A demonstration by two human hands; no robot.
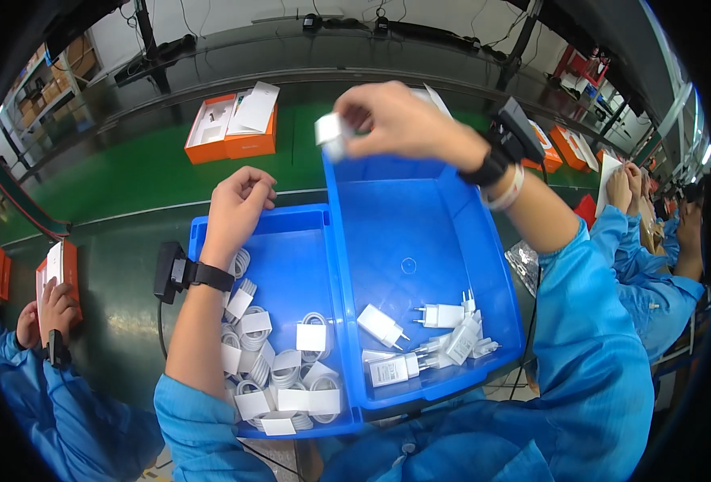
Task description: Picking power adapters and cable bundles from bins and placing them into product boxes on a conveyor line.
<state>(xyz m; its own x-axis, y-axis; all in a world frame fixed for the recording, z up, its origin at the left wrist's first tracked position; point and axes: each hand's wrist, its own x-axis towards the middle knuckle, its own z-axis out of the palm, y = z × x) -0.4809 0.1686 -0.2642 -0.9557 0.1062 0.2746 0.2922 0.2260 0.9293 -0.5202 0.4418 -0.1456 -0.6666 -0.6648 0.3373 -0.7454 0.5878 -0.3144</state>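
Note:
My right hand (391, 120) is raised over the far edge of the right blue bin (407, 213), its thumb and fingers pinching a small white boxy thing (333, 135). That thing is blurred and resembles the chargers in the bin. Several white chargers (381, 325) with two-pin plugs lie at the near end of this bin. My left hand (241, 201) hovers at the far edge of the left blue bin (291, 241), fingers curled in, with nothing showing in them; its palm is hidden. Coiled white cables (313, 336) with white paper bands fill the near part of the left bin.
Beyond the bins, an open orange box (231, 128) with white inserts sits on the green mat (130, 189). More orange boxes (572, 149) stand at the far right. Co-workers' hands handle a box (62, 277) at left and a white item (608, 181) at right. Clear bags (524, 265) lie beside the right bin.

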